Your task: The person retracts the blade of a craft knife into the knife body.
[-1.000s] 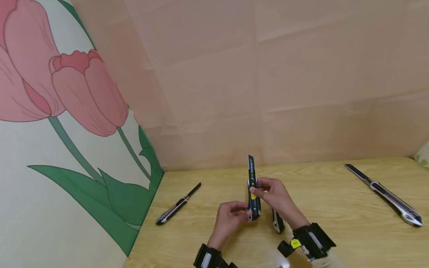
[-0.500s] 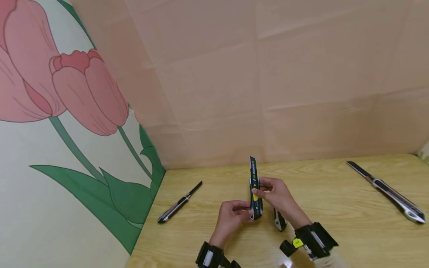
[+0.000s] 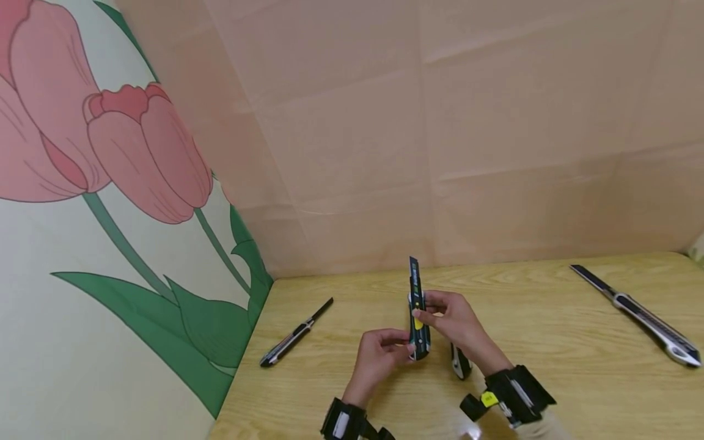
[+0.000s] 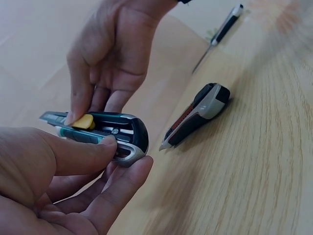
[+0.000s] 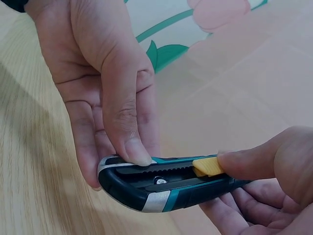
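Note:
Both hands hold one black and teal box cutter (image 3: 415,296) upright above the middle of the table, its blade (image 3: 414,269) out and pointing away. At the butt end my left hand (image 3: 376,360) pinches the handle between thumb and fingers. My right hand (image 3: 459,322) grips it further up, its thumb against the yellow slider (image 5: 209,166). A screw shows in the handle's slot in the right wrist view. Just below the right hand lies another box cutter (image 4: 198,115) in black and grey, partly hidden by the wrist in the head view.
On the wooden table (image 3: 352,305) a slim box cutter (image 3: 294,336) lies at the left and a longer one (image 3: 649,324) at the right, both with blades out. Pinkish-brown sheeting (image 3: 440,134) hangs behind, and a tulip-painted wall (image 3: 137,305) borders the left side.
The head view has shifted slightly, so things sit a little further right in it. Both hands keep the same hold on the box cutter.

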`<state>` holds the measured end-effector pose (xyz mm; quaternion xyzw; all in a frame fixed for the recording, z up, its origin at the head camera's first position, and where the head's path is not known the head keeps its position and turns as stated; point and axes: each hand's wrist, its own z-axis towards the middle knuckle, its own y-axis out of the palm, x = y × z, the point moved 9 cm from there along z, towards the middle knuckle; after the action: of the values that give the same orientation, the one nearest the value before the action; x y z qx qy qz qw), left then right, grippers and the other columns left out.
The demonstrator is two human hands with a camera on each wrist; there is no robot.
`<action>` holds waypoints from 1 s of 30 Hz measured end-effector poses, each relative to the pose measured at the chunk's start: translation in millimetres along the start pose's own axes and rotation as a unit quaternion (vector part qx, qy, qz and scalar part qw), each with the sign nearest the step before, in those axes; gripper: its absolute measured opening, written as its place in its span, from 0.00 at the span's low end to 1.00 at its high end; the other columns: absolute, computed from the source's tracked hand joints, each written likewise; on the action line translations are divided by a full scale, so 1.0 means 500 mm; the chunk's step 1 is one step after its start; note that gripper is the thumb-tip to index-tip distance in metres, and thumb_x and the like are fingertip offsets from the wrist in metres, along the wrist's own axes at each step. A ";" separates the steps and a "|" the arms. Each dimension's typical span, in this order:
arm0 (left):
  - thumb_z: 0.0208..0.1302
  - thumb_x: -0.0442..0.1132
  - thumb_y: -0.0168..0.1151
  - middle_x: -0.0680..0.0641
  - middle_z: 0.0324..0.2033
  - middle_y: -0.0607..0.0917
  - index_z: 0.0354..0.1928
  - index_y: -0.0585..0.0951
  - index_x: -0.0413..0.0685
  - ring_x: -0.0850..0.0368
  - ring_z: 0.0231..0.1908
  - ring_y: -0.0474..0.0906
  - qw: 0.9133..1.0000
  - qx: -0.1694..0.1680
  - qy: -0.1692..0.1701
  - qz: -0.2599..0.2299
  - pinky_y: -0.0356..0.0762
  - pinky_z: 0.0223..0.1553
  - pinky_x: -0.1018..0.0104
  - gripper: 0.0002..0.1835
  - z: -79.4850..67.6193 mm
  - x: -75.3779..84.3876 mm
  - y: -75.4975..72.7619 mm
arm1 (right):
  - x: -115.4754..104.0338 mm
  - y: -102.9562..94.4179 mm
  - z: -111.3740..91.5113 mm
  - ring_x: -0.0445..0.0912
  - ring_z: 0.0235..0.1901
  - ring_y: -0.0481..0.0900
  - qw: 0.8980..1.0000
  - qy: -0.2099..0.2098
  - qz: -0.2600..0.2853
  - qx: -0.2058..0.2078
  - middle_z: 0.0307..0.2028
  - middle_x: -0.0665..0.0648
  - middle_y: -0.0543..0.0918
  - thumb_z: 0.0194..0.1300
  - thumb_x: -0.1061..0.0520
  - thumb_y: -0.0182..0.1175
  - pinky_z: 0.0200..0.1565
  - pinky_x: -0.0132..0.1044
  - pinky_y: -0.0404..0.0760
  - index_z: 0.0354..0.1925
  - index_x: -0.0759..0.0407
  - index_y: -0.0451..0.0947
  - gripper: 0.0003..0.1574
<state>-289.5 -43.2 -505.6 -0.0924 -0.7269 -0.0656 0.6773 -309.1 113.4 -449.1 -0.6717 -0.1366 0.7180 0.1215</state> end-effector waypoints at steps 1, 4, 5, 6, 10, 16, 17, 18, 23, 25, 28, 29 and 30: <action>0.54 0.24 0.70 0.43 0.35 0.89 0.39 0.88 0.40 0.43 0.34 0.86 1.000 -0.001 0.000 -0.001 0.86 0.40 0.42 0.11 0.000 0.000 0.000 | -0.001 0.000 0.000 0.53 0.43 0.78 1.000 -0.002 -0.003 0.002 0.42 0.60 0.86 0.64 0.59 0.66 0.37 0.35 0.78 0.52 0.63 0.81 0.18; 0.54 0.24 0.69 0.43 0.35 0.89 0.39 0.88 0.41 0.43 0.34 0.86 1.000 -0.002 0.000 0.002 0.87 0.41 0.42 0.10 0.000 0.001 0.000 | -0.003 -0.001 0.000 0.52 0.43 0.79 1.000 -0.007 -0.011 0.005 0.41 0.59 0.86 0.63 0.58 0.67 0.37 0.35 0.78 0.50 0.62 0.82 0.17; 0.55 0.25 0.69 0.44 0.35 0.89 0.40 0.88 0.41 0.44 0.34 0.86 1.000 -0.003 0.001 0.004 0.87 0.40 0.43 0.10 0.001 0.002 0.000 | -0.003 -0.001 0.000 0.52 0.43 0.79 1.000 -0.008 -0.012 0.005 0.41 0.59 0.86 0.63 0.57 0.67 0.38 0.36 0.79 0.50 0.62 0.82 0.17; 0.55 0.25 0.69 0.44 0.35 0.89 0.40 0.88 0.41 0.45 0.34 0.86 1.000 -0.004 0.001 0.005 0.87 0.40 0.44 0.10 0.000 0.003 0.000 | -0.004 -0.001 -0.001 0.52 0.43 0.79 1.000 -0.009 -0.014 0.005 0.41 0.59 0.86 0.63 0.57 0.67 0.38 0.36 0.79 0.50 0.61 0.82 0.17; 0.55 0.25 0.70 0.45 0.34 0.89 0.40 0.88 0.41 0.48 0.32 0.87 1.000 -0.006 0.004 0.009 0.89 0.39 0.48 0.10 0.000 0.005 -0.002 | -0.001 -0.002 -0.003 0.51 0.42 0.81 1.000 -0.001 -0.016 -0.002 0.43 0.59 0.87 0.64 0.54 0.66 0.41 0.38 0.81 0.50 0.61 0.82 0.19; 0.54 0.27 0.71 0.46 0.34 0.90 0.40 0.89 0.44 0.51 0.31 0.87 1.000 0.006 0.007 0.017 0.90 0.36 0.56 0.11 0.001 0.006 -0.008 | 0.010 -0.004 -0.005 0.48 0.38 0.85 0.999 0.033 -0.012 -0.003 0.39 0.59 0.88 0.63 0.45 0.66 0.42 0.42 0.81 0.47 0.62 0.84 0.23; 0.54 0.27 0.71 0.46 0.34 0.90 0.40 0.89 0.44 0.51 0.32 0.87 1.000 0.008 0.008 0.018 0.90 0.36 0.56 0.11 0.000 0.007 -0.009 | 0.012 -0.004 -0.005 0.48 0.37 0.85 0.999 0.038 -0.006 -0.002 0.39 0.59 0.88 0.63 0.44 0.66 0.42 0.43 0.82 0.47 0.62 0.84 0.24; 0.54 0.27 0.71 0.46 0.34 0.90 0.40 0.89 0.44 0.50 0.32 0.87 1.000 0.009 0.009 0.018 0.90 0.36 0.55 0.11 0.000 0.007 -0.010 | 0.013 -0.003 -0.005 0.48 0.37 0.86 0.999 0.041 0.003 -0.001 0.39 0.59 0.88 0.63 0.44 0.66 0.43 0.45 0.83 0.47 0.62 0.84 0.25; 0.54 0.26 0.71 0.45 0.35 0.89 0.40 0.88 0.43 0.45 0.34 0.87 1.000 0.004 0.013 0.006 0.89 0.39 0.50 0.11 -0.001 0.009 -0.008 | 0.019 0.001 -0.004 0.49 0.36 0.86 0.999 0.041 0.032 0.008 0.41 0.61 0.88 0.64 0.45 0.65 0.45 0.49 0.85 0.48 0.63 0.83 0.25; 0.55 0.25 0.70 0.44 0.35 0.89 0.41 0.88 0.41 0.44 0.34 0.86 1.000 -0.004 0.018 0.001 0.89 0.40 0.48 0.11 -0.002 0.009 -0.005 | 0.022 0.001 -0.003 0.49 0.37 0.86 0.999 0.038 0.034 0.014 0.41 0.61 0.88 0.64 0.46 0.65 0.45 0.48 0.87 0.48 0.63 0.83 0.24; 0.55 0.24 0.69 0.43 0.36 0.89 0.42 0.87 0.41 0.44 0.34 0.86 1.000 -0.012 0.022 -0.004 0.89 0.40 0.49 0.12 -0.003 0.009 -0.004 | 0.024 0.001 -0.002 0.50 0.37 0.86 0.999 0.032 0.036 0.022 0.41 0.61 0.87 0.65 0.46 0.65 0.44 0.48 0.88 0.48 0.64 0.83 0.23; 0.55 0.24 0.68 0.43 0.36 0.89 0.42 0.87 0.40 0.44 0.34 0.86 1.000 -0.015 0.026 -0.006 0.89 0.40 0.49 0.12 -0.003 0.010 -0.004 | 0.025 0.001 -0.002 0.50 0.38 0.86 0.998 0.032 0.039 0.024 0.41 0.62 0.87 0.65 0.47 0.65 0.44 0.48 0.88 0.48 0.64 0.83 0.23; 0.55 0.24 0.69 0.43 0.36 0.89 0.42 0.87 0.40 0.45 0.33 0.87 0.999 -0.017 0.028 -0.005 0.89 0.39 0.51 0.12 -0.003 0.011 -0.004 | 0.025 0.001 -0.002 0.50 0.38 0.85 0.998 0.032 0.044 0.027 0.41 0.62 0.87 0.64 0.47 0.65 0.43 0.49 0.88 0.48 0.64 0.83 0.23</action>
<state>-288.7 -45.3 -500.1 -0.0979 -0.7072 -0.0839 0.6952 -309.1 117.5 -461.2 -0.6960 -0.0839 0.7043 0.1124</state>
